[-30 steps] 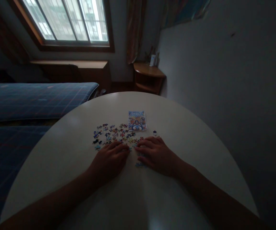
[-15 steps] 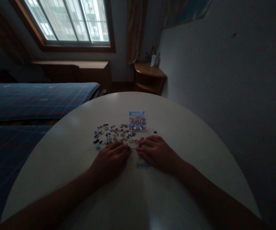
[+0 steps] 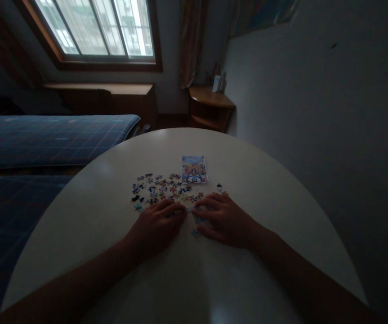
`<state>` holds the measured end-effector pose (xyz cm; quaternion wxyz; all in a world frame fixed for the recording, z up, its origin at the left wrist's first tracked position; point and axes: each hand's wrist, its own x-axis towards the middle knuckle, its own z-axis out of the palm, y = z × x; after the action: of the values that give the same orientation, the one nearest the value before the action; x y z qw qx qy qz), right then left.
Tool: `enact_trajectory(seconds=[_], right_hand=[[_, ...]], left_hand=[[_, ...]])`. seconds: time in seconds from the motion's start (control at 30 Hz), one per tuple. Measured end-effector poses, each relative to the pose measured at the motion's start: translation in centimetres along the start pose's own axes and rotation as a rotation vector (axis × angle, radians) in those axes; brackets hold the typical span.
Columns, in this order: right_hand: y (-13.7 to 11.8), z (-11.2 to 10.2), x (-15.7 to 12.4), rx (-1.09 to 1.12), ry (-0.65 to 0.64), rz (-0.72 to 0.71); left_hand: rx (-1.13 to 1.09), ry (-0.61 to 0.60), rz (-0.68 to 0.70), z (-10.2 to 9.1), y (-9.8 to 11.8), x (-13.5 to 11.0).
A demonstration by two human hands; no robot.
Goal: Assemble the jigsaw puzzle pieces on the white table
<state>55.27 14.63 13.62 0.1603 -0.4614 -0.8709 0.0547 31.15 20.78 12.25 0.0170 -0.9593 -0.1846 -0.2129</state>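
Note:
My left hand [image 3: 162, 221] rests on the table with fingers curled and pressed together. Its fingertips are at a small light-blue puzzle piece [image 3: 189, 209]. From the other side, my right hand [image 3: 222, 219] reaches the same piece with its index fingertip. The right thumb is spread away from the fingers. In the gap between them, light-blue puzzle pieces [image 3: 199, 220] show, partly covered by that hand. Loose, multicoloured puzzle pieces [image 3: 162, 186] lie spread beyond my left hand. Past my fingers lies a small, colourful picture packet [image 3: 194, 170].
The round white table [image 3: 113, 166] carries everything. One dark-and-white piece [image 3: 219, 186] lies just beyond my right hand. A plaid mattress [image 3: 52, 139] is on the left, a white wall [image 3: 315, 117] on the right. A corner shelf [image 3: 210, 96] stands behind.
My right hand has shifted slightly down, its thumb now covering more of the light-blue pieces. My left fingertips have moved a little right, closer to the right fingertips. The view has tilted slightly.

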Motion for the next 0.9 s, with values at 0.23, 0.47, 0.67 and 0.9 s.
enact_trajectory(seconds=[0.23,0.47,0.67,0.9], right_hand=[[-0.1,0.0,0.0,0.041,-0.001,0.007],[-0.4,-0.2,0.0,0.092,0.033,0.040],[-0.8,-0.6,-0.2,0.077,0.022,0.041],[-1.2,-0.9,0.0,0.110,0.019,0.020]], left_hand=[[-0.027,-0.025,0.017,-0.1,-0.1,0.1],[-0.023,-0.039,0.017,-0.2,-0.1,0.0],[-0.012,-0.048,0.028,0.0,-0.2,-0.1],[-0.035,-0.054,0.035,-0.2,-0.3,-0.1]])
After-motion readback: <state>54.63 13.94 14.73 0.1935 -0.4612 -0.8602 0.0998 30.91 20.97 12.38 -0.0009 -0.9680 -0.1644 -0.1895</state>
